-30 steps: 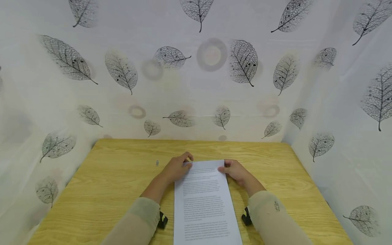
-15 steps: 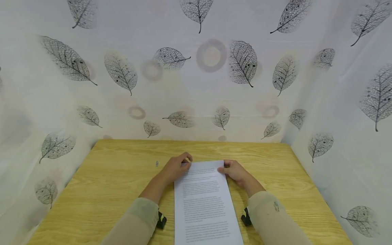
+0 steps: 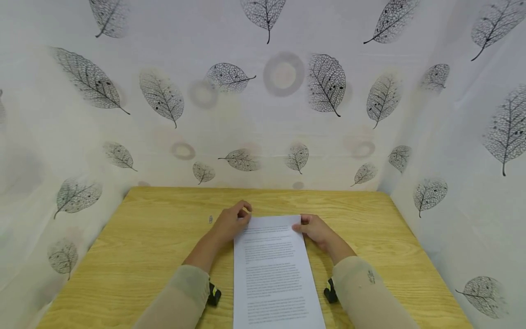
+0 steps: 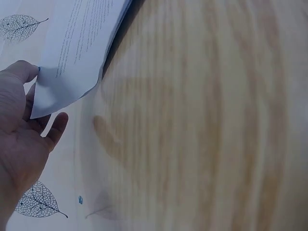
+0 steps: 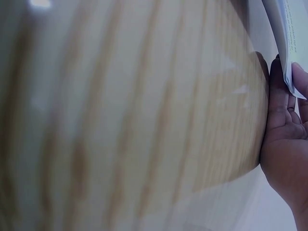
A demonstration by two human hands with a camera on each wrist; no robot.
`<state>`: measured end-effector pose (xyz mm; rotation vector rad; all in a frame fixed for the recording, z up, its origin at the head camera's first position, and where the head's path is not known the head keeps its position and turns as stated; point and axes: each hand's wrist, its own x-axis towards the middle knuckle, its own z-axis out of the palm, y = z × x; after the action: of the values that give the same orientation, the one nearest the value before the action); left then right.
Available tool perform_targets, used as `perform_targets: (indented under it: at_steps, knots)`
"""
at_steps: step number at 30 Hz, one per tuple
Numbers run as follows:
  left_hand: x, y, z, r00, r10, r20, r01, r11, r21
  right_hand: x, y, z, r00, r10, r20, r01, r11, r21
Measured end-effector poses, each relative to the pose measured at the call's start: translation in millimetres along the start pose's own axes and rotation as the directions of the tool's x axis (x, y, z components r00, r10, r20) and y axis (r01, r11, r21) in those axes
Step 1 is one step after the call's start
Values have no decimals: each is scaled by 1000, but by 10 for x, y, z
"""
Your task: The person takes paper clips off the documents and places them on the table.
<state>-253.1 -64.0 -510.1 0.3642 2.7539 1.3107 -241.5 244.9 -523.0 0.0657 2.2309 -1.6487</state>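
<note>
Printed papers point(image 3: 273, 269) sit between both hands over the wooden table point(image 3: 144, 256), bottom end cut off, text too blurry to read. Right hand point(image 3: 316, 230) pinches one top corner; left hand point(image 3: 231, 223) grips the other, hiding it in the head view.

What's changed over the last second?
The left-hand grip moved leftward and slightly away from the wearer, at the far left corner of the printed paper; nothing plainly taken up or let go. Unchanged: the right-hand grip pinching the far right corner, and the small clip-like item on the table.
</note>
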Motion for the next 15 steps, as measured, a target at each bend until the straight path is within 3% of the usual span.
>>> perform_targets:
  at_steps: [8, 15]
  knots:
    - [-10, -43, -148, 997, -56, -58, 54, 998, -31, 7, 18, 10, 1000, -2, 0, 2, 1000, 0]
    - [-25, -136, -281, 996, -53, -74, 52, 999, -11, -14, -6, 19, 1000, -23, 4, 23, 1000, -2]
